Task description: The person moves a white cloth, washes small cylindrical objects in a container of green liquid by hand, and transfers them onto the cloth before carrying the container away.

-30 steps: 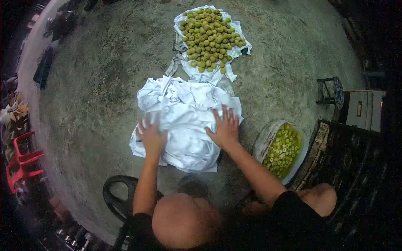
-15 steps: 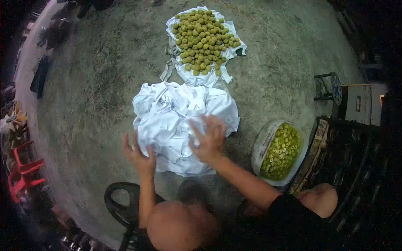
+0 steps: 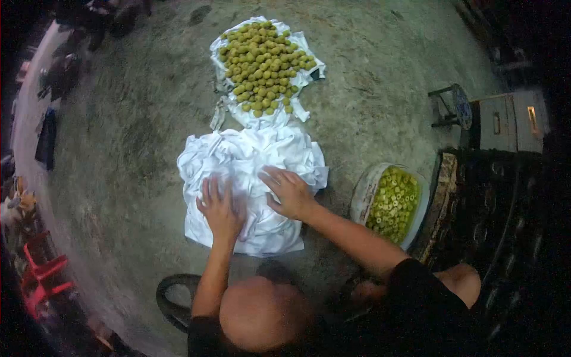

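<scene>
A crumpled heap of white cloth (image 3: 267, 229) lies on the concrete floor in front of me. My left hand (image 3: 222, 208) is over its left-middle part, fingers spread and slightly blurred. To the right of that, my right hand (image 3: 290, 193) rests on or just above the cloth, its fingers stretched out and holding nothing. Whether anything lies beneath the fabric cannot be seen. Just beyond the heap, a pile of round yellow-green fruits (image 3: 262, 65) sits on another white cloth (image 3: 301, 41).
On the right stands a pale tub (image 3: 364, 190) of cut green pieces with holes in liquid. Behind it are a small stool (image 3: 461, 107) and a grey box (image 3: 498, 123). A red plastic chair (image 3: 44, 268) is at the far left; a dark ring-shaped object (image 3: 163, 300) lies near my left arm.
My left hand has moved from the heap's left edge inward over the cloth. My right hand has shifted slightly, and the cloth's folds look different. The view has tilted a little.
</scene>
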The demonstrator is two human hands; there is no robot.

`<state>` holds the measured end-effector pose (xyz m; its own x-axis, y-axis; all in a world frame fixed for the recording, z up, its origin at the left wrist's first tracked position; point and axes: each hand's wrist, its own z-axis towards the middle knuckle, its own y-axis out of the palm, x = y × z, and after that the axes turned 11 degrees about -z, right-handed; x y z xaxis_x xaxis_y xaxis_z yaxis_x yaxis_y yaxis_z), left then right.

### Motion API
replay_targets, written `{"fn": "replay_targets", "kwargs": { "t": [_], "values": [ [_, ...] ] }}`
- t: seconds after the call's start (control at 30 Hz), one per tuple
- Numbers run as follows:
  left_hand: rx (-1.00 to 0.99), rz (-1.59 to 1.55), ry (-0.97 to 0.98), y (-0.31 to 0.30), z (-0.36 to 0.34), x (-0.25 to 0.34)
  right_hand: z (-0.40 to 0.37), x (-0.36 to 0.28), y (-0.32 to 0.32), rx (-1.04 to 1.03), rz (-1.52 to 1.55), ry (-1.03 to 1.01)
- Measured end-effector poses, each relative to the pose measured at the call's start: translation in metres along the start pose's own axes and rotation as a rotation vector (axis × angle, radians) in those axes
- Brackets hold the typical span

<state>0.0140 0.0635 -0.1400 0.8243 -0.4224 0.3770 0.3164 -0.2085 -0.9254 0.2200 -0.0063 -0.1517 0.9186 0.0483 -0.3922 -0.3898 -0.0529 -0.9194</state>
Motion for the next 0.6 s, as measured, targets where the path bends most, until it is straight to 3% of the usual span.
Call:
{"fn": "replay_targets", "kwargs": {
  "t": [0.13, 0.23, 0.27, 0.33, 0.4, 0.47, 0.6],
  "values": [
    [0.074, -0.106, 0.188, -0.018, 0.025, 0.047, -0.032, 0.049, -0.055, 0.049, -0.1, -0.032],
    [-0.251, -0.053, 0.243, 0.05, 0.033, 0.03, -0.048, 0.087, -0.124, -0.039, -0.267, -0.093],
    [-0.329, -0.086, 0.172, 0.048, 0.033, 0.03, -0.052, 0.097, -0.143, -0.019, -0.283, -0.134],
    [-0.181, -0.018, 0.197, 0.025, 0.04, 0.051, -0.063, 0.123, -0.178, 0.024, -0.331, -0.211],
    [-0.04, 0.049, 0.254, 0.02, 0.036, 0.056, -0.075, 0.147, -0.202, -0.125, -0.304, -0.054],
    [-0.194, 0.071, 0.26, 0.05, 0.021, 0.027, -0.083, 0.167, -0.223, -0.232, -0.3, 0.02],
    [-0.306, -0.011, 0.269, 0.027, 0.042, 0.023, -0.09, 0.212, -0.255, -0.22, -0.253, 0.146]
  ]
}}
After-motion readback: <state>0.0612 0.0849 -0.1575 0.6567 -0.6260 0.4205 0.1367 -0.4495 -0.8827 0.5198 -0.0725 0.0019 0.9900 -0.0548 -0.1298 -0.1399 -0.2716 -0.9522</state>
